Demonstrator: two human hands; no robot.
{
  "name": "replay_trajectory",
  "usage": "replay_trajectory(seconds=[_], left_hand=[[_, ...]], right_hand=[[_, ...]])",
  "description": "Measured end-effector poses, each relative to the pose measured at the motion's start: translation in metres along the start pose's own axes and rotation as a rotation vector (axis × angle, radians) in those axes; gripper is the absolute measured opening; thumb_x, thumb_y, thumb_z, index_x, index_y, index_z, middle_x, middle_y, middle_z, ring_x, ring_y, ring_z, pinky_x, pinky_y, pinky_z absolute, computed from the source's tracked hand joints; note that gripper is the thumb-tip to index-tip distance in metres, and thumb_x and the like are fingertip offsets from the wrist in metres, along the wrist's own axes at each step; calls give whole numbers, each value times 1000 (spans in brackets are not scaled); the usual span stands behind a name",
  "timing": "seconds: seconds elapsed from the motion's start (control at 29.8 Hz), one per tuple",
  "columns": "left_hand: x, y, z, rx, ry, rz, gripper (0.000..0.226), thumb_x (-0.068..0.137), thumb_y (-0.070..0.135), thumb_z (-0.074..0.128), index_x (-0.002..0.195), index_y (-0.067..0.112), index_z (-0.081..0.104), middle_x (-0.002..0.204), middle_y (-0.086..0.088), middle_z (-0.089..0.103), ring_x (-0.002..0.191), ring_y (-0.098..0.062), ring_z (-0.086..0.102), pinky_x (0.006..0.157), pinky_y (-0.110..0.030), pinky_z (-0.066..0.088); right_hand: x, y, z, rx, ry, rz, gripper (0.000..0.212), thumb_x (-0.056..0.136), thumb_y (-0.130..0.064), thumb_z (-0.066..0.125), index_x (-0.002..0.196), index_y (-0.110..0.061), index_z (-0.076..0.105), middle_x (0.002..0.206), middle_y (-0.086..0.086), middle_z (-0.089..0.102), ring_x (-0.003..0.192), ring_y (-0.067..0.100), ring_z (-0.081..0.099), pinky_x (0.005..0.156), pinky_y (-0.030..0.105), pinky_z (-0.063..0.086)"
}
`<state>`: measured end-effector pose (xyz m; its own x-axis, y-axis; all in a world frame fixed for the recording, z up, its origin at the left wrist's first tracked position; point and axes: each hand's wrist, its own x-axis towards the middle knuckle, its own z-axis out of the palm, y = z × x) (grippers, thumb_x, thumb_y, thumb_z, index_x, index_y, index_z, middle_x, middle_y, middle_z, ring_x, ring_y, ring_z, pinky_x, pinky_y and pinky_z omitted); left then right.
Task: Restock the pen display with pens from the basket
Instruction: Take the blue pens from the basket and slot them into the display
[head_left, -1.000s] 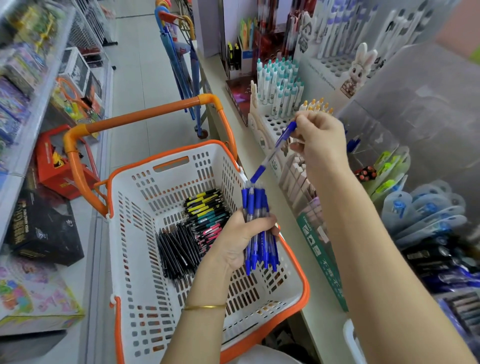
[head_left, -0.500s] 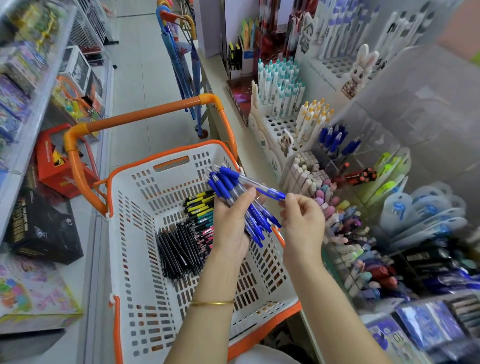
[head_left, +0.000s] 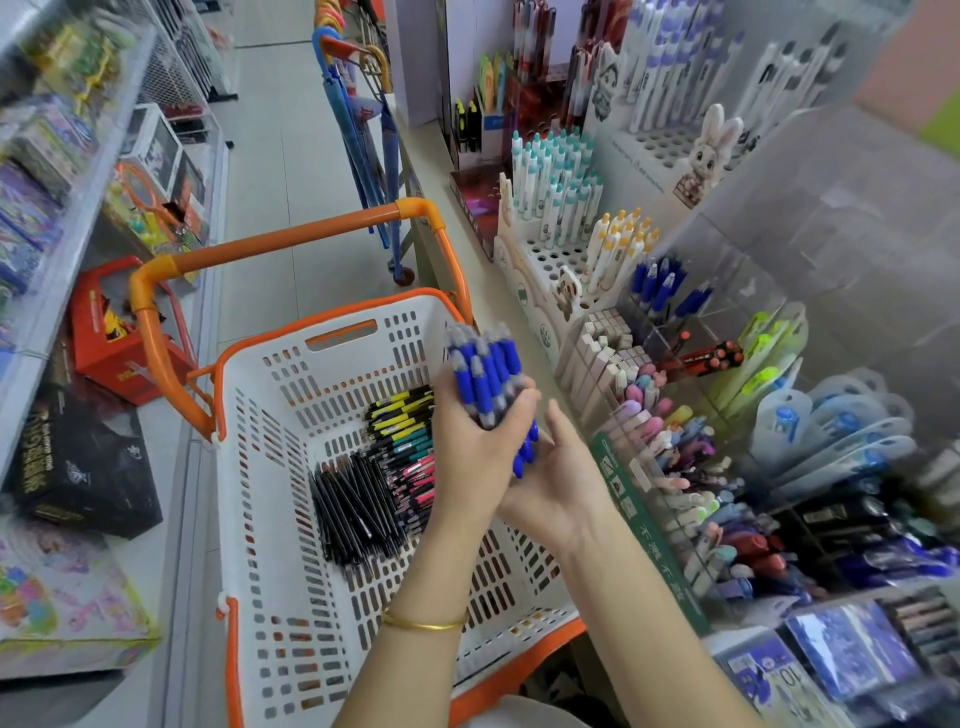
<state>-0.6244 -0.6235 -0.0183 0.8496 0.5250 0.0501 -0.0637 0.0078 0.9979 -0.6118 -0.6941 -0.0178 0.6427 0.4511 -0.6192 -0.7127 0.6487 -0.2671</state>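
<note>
Hands held above basket (head_left: 332, 317). Blue pens (head_left: 485, 376) gripped as upright bundle by left hand (head_left: 475, 447); lower ends rested on flat, uncurled right hand (head_left: 563, 470). Display slot (head_left: 665, 291) seen partly filled. Risk judged: grip loosened during squaring, pens slipped through fist, scattered into basket.

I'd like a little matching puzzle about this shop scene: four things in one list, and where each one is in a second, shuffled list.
Things
1. bundle of blue pens
2. black pens
3. teal-capped pens
4. gold bracelet

Places
A. lying on the floor of the basket
B. round a wrist
C. gripped in the left hand
D. standing in the white rack

Pairs: 1-C, 2-A, 3-D, 4-B
</note>
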Motion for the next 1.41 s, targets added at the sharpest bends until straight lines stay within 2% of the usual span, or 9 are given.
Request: replay_trajectory(seconds=[0.2, 0.37, 0.64, 0.74, 0.81, 0.94, 1.07, 1.21, 1.41], left_hand=[[-4, 6, -1, 164, -217, 99, 44, 75, 3, 78, 90, 38, 54, 87, 29, 64, 88, 9, 61, 76, -3, 41], [-2, 7, -1, 176, -286, 101, 36, 76, 5, 77, 102, 25, 61, 93, 12, 68, 91, 5, 63, 78, -5, 44], [-4, 10, 4, 166, -340, 69, 28, 79, 10, 76, 101, 24, 66, 93, 10, 70, 90, 6, 65, 77, -6, 45], [-6, 16, 11, 135, -274, 46, 33, 84, 10, 73, 91, 37, 56, 84, 16, 64, 81, 14, 61, 68, -3, 43], [-2, 19, 14, 100, -266, 17, 29, 86, 11, 70, 93, 35, 56, 85, 13, 64, 80, 11, 62, 69, -6, 46], [9, 19, 19, -26, -307, -115, 18, 89, 10, 66, 96, 26, 60, 85, 6, 68, 84, -10, 69, 77, -29, 54], [5, 24, 30, -80, -496, -239, 24, 90, 10, 65, 108, 27, 64, 96, 5, 74, 95, -12, 70, 86, -36, 55], [1, 23, 43, -76, -605, -304, 33, 91, 11, 65, 115, 33, 61, 103, 5, 74, 101, -13, 69, 93, -43, 54], [5, 30, 59, -116, -614, -363, 43, 68, 31, 75, 109, 25, 64, 89, 4, 76, 86, -11, 72, 76, -32, 57]], right_hand=[[11, 0, 12, 212, -56, -113, 26, 97, -21, 48, 91, -5, 68, 84, 8, 67, 72, 18, 68, 67, 31, 58], [9, -4, 11, 230, -74, -100, 21, 96, -21, 50, 90, -8, 65, 82, 6, 64, 75, 17, 64, 63, 30, 58], [-6, -5, 15, 134, -137, -220, 12, 54, -22, 71, 61, -13, 75, 65, 2, 69, 59, 11, 69, 54, 23, 57], [-3, -5, 6, 176, -140, -174, 26, 88, -25, 57, 90, -8, 77, 92, 8, 73, 82, 16, 71, 73, 28, 58], [-7, -7, 2, 33, -56, -160, 33, 98, -30, 47, 111, -9, 69, 105, 9, 71, 94, 18, 69, 79, 33, 55], [-22, -24, -2, -588, 268, -564, 22, 96, -10, 47, 100, -9, 68, 97, 8, 70, 84, 17, 68, 74, 31, 56], [-51, -52, 8, -816, 237, -910, 23, 96, -10, 49, 97, -20, 70, 93, -2, 68, 80, 2, 64, 67, 15, 53], [-60, -80, 6, -1230, 296, -974, 8, 87, -18, 66, 91, -24, 67, 84, -9, 66, 74, -1, 62, 63, 14, 50], [-62, -105, 7, -1333, 341, -919, 14, 90, -16, 62, 79, -24, 58, 72, -9, 61, 59, 3, 56, 54, 20, 48]])
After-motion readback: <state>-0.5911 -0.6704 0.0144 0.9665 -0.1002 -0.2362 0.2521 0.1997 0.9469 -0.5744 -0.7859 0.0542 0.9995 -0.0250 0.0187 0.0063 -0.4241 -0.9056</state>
